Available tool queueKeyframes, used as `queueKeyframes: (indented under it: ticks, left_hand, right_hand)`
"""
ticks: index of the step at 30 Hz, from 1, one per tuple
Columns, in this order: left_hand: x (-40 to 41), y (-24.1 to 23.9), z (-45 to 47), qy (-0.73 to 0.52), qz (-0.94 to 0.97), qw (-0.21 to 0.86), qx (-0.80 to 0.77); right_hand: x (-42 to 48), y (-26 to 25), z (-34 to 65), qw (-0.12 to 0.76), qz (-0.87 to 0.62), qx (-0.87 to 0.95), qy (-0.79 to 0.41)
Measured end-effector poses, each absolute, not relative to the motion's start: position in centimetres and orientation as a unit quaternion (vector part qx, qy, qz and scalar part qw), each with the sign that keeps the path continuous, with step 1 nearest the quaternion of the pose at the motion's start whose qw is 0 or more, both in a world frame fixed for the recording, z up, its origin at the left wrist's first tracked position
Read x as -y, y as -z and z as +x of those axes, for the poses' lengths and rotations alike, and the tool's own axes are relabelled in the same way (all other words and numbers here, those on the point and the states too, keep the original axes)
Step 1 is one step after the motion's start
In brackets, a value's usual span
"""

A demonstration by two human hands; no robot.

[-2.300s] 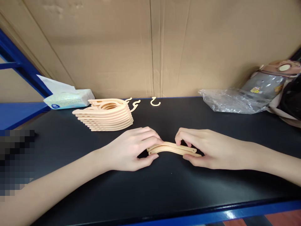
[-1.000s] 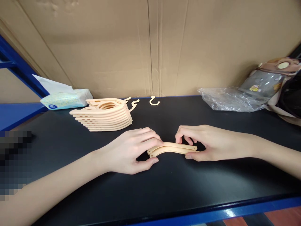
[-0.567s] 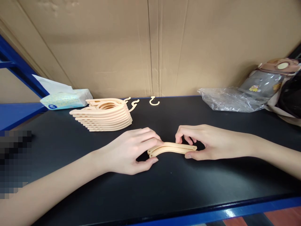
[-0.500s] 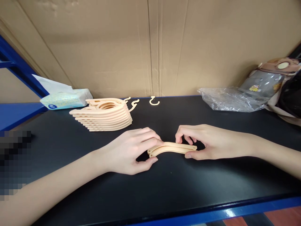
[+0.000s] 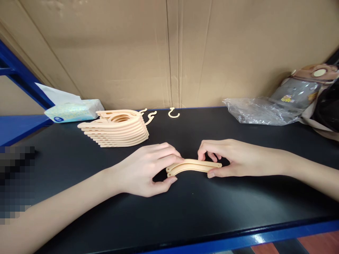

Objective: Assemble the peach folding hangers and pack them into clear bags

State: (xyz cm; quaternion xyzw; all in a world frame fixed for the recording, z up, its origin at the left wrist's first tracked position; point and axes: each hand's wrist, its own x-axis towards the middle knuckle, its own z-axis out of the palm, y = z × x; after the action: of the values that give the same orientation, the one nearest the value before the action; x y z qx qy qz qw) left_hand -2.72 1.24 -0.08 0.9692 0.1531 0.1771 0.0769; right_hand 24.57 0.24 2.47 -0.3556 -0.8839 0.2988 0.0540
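Two curved, cream-coloured plastic strips (image 5: 194, 167) lie side by side on the smooth black tabletop (image 5: 148, 220). My bare right hand (image 5: 225, 157) pinches their right end; my bare left hand (image 5: 148, 167) touches the left, whether gripping I cannot tell.

Two hands (image 5: 145, 169) (image 5: 227, 157), two curved strips (image 5: 194, 167), one hanger stack (image 5: 122, 133), one tissue pack (image 5: 75, 110) (one hook (image 5: 174, 115) apart).
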Motion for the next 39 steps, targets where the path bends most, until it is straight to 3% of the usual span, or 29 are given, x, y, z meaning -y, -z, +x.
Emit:
queueKeyframes:
  ticks: [32,36,39]
  left_hand:
    - [-1.2,0.0,-2.7,-0.167,0.970,0.077,-0.161]
    - [-1.4,-0.1,-2.6,-0.166,0.970,0.077,-0.159]
    - [-1.6,-0.2,-2.7,-0.166,0.972,0.071,-0.153]
  right_hand:
    - [-0.2,-2.4,24.7,0.065,-0.349,0.876,-0.327]
    - [-0.8,-1.8,24.6,0.129,-0.339,0.880,-0.307]
    - [-2.9,-1.0,24.4,0.192,-0.353,0.891,-0.213]
